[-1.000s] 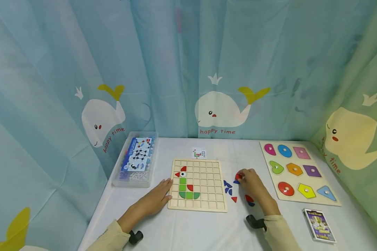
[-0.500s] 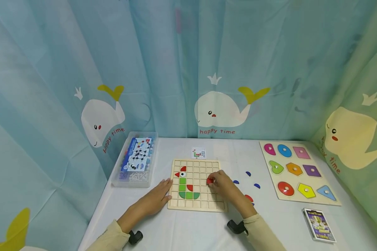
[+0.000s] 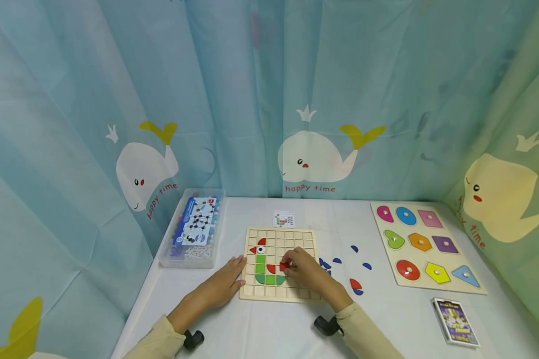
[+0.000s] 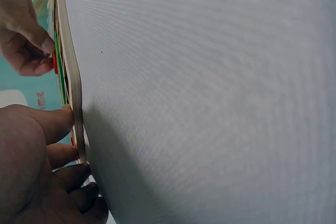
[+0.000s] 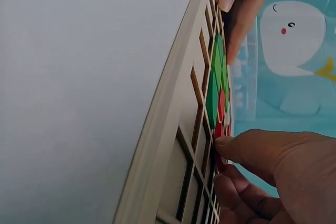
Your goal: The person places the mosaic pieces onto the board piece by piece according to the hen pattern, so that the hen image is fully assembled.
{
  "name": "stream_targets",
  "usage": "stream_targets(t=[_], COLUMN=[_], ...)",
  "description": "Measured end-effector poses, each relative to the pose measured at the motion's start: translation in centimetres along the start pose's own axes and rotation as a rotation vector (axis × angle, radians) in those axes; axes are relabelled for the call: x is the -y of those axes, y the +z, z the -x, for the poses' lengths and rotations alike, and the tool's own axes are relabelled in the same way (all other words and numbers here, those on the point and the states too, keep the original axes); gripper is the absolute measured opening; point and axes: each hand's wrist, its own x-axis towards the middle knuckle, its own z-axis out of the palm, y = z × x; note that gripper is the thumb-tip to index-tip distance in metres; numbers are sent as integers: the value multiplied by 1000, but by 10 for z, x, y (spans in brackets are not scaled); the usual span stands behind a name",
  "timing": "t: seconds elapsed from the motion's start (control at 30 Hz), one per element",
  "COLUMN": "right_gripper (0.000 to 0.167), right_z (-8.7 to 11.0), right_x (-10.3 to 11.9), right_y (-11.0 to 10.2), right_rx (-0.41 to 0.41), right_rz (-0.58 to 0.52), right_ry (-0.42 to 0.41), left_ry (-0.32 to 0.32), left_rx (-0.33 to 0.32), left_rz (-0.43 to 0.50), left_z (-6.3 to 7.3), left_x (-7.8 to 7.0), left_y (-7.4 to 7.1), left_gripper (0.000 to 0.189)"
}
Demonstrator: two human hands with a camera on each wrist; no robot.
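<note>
Pinched between thumb and fingertips of the right hand (image 3: 302, 268): a small red piece (image 3: 283, 267), held at the face of the wooden grid board (image 3: 296, 239), just right of another red piece (image 3: 271, 269). Seated in a cell or a little above it: cannot tell; outline mostly hidden by the fingers. Laid along the left edge, fingers stretched, thumb apart, touching the rim: the left hand (image 3: 224, 283).

In the grid's cells, a bird-like figure of red and green pieces (image 3: 261, 269) with a round white eye piece (image 3: 261, 250); farther right, some cells covered by the right hand.

Off to the left, a clear plastic box (image 3: 186, 263), with white bits (image 3: 196, 252) at its near end and coloured ones beyond. On top, a blue-and-white label (image 3: 196, 221) with a black ball-and-stick model; print too small to read. Far right, a knobbed puzzle board (image 3: 417, 255) with nine coloured shapes in place. Nearer, a card box (image 3: 455, 322) with a gold trophy on purple, lettering unreadable. On the curtain (image 3: 233, 99), in red under pale whales (image 3: 316, 157): "happy time".

Just beyond the grid, a pattern card (image 3: 283, 219). To the right, strewn on the white tablecloth (image 3: 260, 329), blue half-round pieces (image 3: 354, 248), some bunched near the board's edge, partly hidden by the right wrist; closer in, a loose red piece (image 3: 355, 283) against a blue one.
</note>
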Motion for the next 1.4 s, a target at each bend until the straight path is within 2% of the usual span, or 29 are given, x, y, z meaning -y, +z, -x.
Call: stream_targets(t=[0.3,0.57,0.67,0.77,0.87,1.1,1.27,1.4], right_gripper=[9,10,9,9,10,21,27,32], right_z=[-4,-2,2,9,19,47,65,77], right_x=[1,-1,-1,-3,-9,-38,-58,-72], right_y=[3,5,2,-6,-18,-60,-86,-99], right_rx=[36,-5,-15,-27,-35,-4,25,66], right_rz=[7,43,51,41,23,24,102,149], right_ry=[-63,-102,-89,-41,45,219,356,425], left_ry=[4,14,18,19,14,13,18,19], left_rx=[-2,-6,-10,-12,-10,-3,-2,-1], left_rz=[7,9,4,3,10,14,14,14], left_z=[1,2,2,2,2,1,1,1], left_x=[-2,-1,0,1,1,-1,-1,-1], left_y=[-1,-1,-1,0,0,-1,-2,-2], left_gripper=[64,63,63,63,63,63,63,63])
